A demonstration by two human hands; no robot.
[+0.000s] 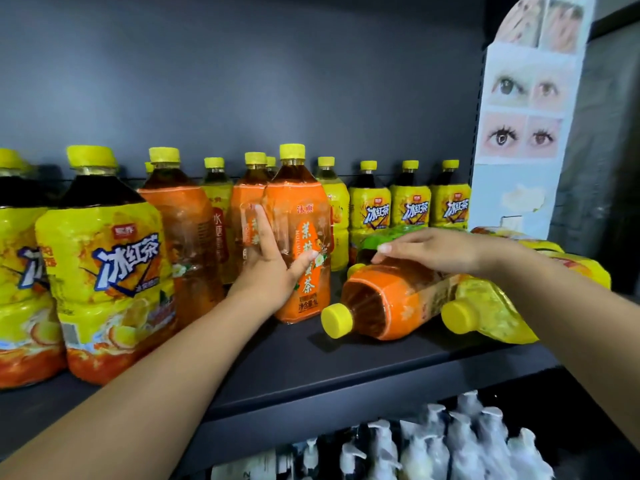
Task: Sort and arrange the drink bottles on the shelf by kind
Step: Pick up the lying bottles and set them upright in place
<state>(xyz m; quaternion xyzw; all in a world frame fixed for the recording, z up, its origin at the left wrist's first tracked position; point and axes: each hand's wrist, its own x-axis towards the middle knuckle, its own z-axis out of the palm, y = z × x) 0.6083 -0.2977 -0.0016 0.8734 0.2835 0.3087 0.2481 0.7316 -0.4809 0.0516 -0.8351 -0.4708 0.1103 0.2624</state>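
Sorting is partly done: yellow bottles [409,206] stand along the shelf [294,362] back. My left hand [273,268] grips an upright orange bottle [301,237] mid-shelf; my right hand [433,249] rests spread on a toppled one [388,306] near the right end, among others still lying.

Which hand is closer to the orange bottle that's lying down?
Right. The right hand rests on top of the lying orange bottle; the left hand is off to its left, holding an upright orange bottle.
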